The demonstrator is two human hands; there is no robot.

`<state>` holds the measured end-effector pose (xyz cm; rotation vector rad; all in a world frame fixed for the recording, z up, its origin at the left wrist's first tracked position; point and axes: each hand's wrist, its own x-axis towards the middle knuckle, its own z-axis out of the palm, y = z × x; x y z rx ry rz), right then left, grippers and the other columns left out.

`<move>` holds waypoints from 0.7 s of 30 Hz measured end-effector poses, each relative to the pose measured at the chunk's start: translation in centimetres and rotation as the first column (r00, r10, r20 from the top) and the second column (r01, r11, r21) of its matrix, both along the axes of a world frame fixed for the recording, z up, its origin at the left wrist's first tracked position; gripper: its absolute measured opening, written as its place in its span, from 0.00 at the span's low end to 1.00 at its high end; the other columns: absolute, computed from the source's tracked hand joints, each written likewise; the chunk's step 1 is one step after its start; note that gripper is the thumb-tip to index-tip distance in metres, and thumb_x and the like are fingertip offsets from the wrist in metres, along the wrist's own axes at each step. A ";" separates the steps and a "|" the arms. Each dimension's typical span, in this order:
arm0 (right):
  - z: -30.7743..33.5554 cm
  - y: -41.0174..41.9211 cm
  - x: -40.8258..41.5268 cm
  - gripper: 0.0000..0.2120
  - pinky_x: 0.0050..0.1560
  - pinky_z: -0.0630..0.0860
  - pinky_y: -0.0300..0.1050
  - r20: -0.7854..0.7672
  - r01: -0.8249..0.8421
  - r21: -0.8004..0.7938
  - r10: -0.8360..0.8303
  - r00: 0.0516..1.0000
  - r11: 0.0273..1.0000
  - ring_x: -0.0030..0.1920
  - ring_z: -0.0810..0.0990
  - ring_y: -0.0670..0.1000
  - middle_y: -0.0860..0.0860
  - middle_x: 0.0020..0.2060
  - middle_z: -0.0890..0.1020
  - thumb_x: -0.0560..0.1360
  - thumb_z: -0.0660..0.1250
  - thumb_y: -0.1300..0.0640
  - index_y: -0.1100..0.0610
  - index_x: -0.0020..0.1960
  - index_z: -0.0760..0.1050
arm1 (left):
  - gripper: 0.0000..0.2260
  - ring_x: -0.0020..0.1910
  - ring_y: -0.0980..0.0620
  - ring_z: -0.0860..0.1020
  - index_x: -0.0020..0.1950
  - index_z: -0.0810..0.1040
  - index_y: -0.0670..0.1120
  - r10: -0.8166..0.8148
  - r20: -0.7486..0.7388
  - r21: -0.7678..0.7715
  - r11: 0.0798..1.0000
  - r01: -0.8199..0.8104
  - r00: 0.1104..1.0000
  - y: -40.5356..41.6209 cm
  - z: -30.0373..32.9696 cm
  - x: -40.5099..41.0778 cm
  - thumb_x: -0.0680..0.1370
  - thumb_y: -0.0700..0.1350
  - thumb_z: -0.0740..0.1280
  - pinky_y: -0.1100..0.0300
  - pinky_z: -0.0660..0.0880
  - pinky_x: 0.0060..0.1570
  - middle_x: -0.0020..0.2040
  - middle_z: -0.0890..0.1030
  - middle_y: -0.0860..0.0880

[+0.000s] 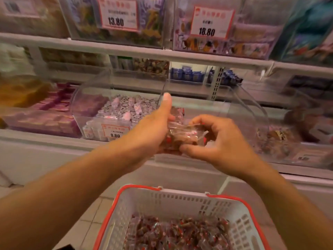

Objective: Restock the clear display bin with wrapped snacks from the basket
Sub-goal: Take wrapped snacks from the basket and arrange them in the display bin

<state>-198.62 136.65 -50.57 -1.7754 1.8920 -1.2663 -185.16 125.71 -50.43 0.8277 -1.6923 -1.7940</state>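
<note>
A bunch of clear-wrapped brown and red snacks [182, 137] is held between both my hands at the front of the clear display bin [212, 98]. My left hand [153, 130] cups the snacks from the left, thumb pointing up. My right hand [221, 139] pinches them from the right. The bin's curved lid is raised, and its inside is mostly hidden behind my hands. Below, the white basket with a red rim [173, 195] holds many more of the same wrapped snacks [178, 233].
A neighbouring clear bin [93, 98] to the left holds silver-wrapped sweets, with a 9.80 price tag [115, 131]. Another bin [281, 139] with brown snacks sits to the right. Upper shelves carry bins with 13.80 [118, 14] and 18.80 [210, 23] tags.
</note>
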 end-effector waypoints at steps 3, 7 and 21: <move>1.5 -3.6 -3.2 0.09 0.37 0.77 0.45 0.191 0.026 0.046 -0.034 0.981 0.999 0.35 0.79 0.48 0.51 0.36 0.84 0.67 0.79 0.56 0.54 0.45 0.83 | 0.25 0.41 0.46 0.85 0.49 0.77 0.49 0.053 0.006 -0.106 0.993 -0.052 0.999 -2.2 1.5 0.7 0.77 0.68 0.53 0.50 0.82 0.38 0.42 0.85 0.46; 1.5 -9.1 -7.5 0.06 0.38 0.78 0.41 0.237 0.170 0.223 -0.222 0.946 0.960 0.41 0.80 0.49 0.51 0.40 0.85 0.69 0.77 0.55 0.57 0.44 0.83 | 0.18 0.28 0.58 0.78 0.36 0.77 0.51 0.450 0.035 -0.850 0.484 -0.210 0.892 -5.9 1.2 3.1 0.78 0.62 0.61 0.59 0.72 0.31 0.29 0.79 0.54; -4.9 -15.9 -6.7 0.24 0.32 0.65 0.37 -0.455 0.243 0.407 -0.035 0.890 0.881 0.39 0.77 0.46 0.42 0.36 0.76 0.58 0.84 0.51 0.45 0.38 0.68 | 0.17 0.29 0.52 0.74 0.31 0.72 0.48 0.352 0.352 -0.867 0.472 0.160 0.868 -6.5 -4.2 1.6 0.79 0.51 0.62 0.53 0.74 0.34 0.28 0.76 0.51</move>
